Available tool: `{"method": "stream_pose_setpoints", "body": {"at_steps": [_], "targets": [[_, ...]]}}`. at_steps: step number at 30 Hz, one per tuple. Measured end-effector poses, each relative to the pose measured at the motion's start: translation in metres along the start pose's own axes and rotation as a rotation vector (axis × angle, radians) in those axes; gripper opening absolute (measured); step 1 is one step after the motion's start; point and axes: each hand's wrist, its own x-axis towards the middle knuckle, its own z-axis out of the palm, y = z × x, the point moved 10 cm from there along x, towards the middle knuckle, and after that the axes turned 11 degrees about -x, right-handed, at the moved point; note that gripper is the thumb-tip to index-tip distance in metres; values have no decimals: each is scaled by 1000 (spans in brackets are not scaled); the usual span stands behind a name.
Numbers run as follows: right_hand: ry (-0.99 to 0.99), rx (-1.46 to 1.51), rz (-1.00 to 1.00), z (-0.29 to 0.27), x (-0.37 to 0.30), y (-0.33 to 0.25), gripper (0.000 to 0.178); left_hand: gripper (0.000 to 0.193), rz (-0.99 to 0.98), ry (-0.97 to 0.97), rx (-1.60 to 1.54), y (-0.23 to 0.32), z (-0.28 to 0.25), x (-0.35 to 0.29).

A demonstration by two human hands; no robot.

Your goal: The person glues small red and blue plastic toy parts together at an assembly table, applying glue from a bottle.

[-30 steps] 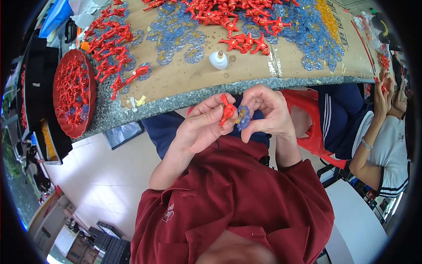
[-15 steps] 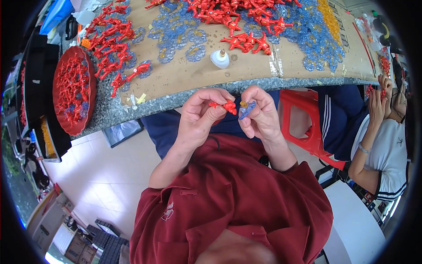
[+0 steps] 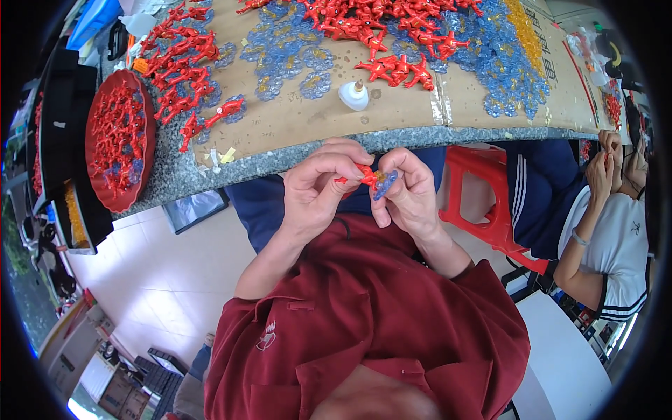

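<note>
Just off the table's near edge, my left hand (image 3: pixel 318 183) pinches a small red plastic figure (image 3: pixel 365 175) between thumb and fingers. My right hand (image 3: pixel 413 190) grips a translucent blue base (image 3: pixel 384 185) with a yellowish part on it. The figure's end meets the base between my hands; fingertips hide whether the two are joined. Beyond them on the cardboard stands a white squeeze bottle (image 3: pixel 354 96) with a narrow tip. A red figure on a blue base (image 3: pixel 227 109) lies at the left near the table edge.
A red scalloped tray (image 3: pixel 95 168) of red figures stands at the left. Red figures (image 3: pixel 392 70) and blue bases (image 3: pixel 514 80) cover the cardboard's far part. A red stool (image 3: pixel 483 222) is at my right, beside a person in a white shirt (image 3: pixel 612 231).
My hands have come together: the blue base moved left and the red figure now touches it. Before, a small gap lay between them.
</note>
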Motion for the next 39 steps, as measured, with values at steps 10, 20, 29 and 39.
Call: {"method": "stream_pose_setpoints", "body": {"at_steps": [10, 20, 29, 39], "targets": [[129, -720, -532, 11, -7, -58, 28, 15, -125, 31, -400, -25, -5, -1], [88, -917, -619, 25, -14, -69, 23, 9, -46, -108, -209, -11, -5, 8], [82, -634, -516, 4, -2, -51, 23, 14, -101, -90, 37, -1, -1, 13], [48, -432, -411, 7, 1, -30, 30, 14, -131, -14, 142, 24, -6, 10]]}}
